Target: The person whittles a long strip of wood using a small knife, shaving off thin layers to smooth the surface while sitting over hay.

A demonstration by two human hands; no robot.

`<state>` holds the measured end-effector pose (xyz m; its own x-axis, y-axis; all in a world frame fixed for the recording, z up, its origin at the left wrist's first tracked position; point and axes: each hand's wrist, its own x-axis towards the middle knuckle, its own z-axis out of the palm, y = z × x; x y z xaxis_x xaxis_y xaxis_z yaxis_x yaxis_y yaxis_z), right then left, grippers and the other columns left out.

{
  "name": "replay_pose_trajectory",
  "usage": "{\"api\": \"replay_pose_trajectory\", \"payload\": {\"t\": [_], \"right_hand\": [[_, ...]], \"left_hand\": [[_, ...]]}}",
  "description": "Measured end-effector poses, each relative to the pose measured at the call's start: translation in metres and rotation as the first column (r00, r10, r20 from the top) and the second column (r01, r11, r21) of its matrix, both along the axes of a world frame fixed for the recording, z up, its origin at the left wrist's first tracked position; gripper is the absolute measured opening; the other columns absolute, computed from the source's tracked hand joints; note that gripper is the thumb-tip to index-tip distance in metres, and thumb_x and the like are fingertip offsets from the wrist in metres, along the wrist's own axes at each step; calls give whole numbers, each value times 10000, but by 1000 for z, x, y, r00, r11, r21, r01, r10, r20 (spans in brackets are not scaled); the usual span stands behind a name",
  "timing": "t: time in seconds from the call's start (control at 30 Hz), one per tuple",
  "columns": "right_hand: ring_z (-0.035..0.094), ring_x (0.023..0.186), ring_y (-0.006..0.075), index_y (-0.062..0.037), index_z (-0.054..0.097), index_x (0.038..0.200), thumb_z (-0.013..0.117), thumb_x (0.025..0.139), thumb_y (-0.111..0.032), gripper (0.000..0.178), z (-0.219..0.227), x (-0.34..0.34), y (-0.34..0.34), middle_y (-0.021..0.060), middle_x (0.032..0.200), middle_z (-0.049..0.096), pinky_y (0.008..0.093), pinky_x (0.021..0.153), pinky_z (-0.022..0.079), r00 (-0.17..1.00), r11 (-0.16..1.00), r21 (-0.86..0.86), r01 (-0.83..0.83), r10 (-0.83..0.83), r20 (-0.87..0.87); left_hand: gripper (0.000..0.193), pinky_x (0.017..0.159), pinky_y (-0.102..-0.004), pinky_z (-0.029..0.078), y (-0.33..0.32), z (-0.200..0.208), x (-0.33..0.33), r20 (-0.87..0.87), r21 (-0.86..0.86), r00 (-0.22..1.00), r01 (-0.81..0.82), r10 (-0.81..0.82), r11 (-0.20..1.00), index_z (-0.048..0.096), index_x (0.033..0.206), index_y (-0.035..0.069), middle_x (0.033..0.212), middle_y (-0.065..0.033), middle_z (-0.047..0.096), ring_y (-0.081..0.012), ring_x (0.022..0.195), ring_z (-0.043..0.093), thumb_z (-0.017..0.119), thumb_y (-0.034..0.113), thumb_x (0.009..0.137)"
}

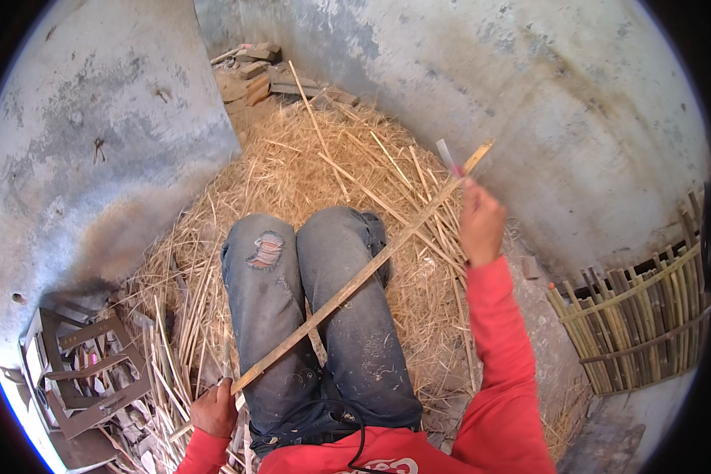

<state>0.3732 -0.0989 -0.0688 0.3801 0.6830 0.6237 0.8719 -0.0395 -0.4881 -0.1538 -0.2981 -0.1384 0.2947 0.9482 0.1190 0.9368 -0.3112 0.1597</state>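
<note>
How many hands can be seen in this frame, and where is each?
2: the left hand at lower left, at the near end of the long strip, and the right hand at right, near its far end. No others show.

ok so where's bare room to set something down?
Mostly bare: narrow grey floor patch between red right sleeve and upright greenish stick panel. Crowded: pale stringy shavings ahead; brown rectangular frame, thin pale strips at left; long tan flat strip across faded denim jeans.
</note>
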Motion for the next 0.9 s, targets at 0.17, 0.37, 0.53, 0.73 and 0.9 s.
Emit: {"api": "replay_pose_trajectory", "payload": {"t": [0.17,0.37,0.53,0.73,0.9], "right_hand": [[561,545,437,25,693,838,528,1068,-327,452,6,10,7,255,623,559,496,526,425,999,996,-82,-38,37,-9],[625,513,348,-134,725,945,588,1042,-351,274,-20,-145,-107,150,585,585,457,471,484,856,785,-375,-494,514,-53],[605,513,360,-47,612,779,651,1013,-339,376,-9,-149,-127,170,561,553,455,482,454,804,705,-391,-591,550,-225],[559,492,210,-35,635,814,715,979,-318,338,26,-123,-100,83,571,574,355,482,425,799,855,-145,-497,386,-461],[517,578,85,-2,709,934,799,913,-280,293,32,-120,-81,25,611,581,306,528,416,708,874,-18,-486,382,-594]], "left_hand": [[235,512,-446,504,-2,-3,6,-13,-6,1000,-28,28,1000,660,1099,104,729,-105,649,-329,566,643,696,120,867],[183,520,-446,523,-11,14,12,25,-71,999,-45,47,996,651,1057,107,717,-119,669,-331,574,661,684,126,878],[130,528,-478,506,-7,35,32,210,-215,977,22,24,976,643,1048,82,670,-159,643,-383,573,644,656,161,945],[217,550,-486,498,13,64,55,453,-486,877,90,163,869,691,944,75,597,-173,605,-410,579,643,574,229,1041],[261,553,-498,493,13,73,65,469,-468,862,58,192,882,672,907,72,601,-185,606,-430,585,635,567,264,1049]]}}
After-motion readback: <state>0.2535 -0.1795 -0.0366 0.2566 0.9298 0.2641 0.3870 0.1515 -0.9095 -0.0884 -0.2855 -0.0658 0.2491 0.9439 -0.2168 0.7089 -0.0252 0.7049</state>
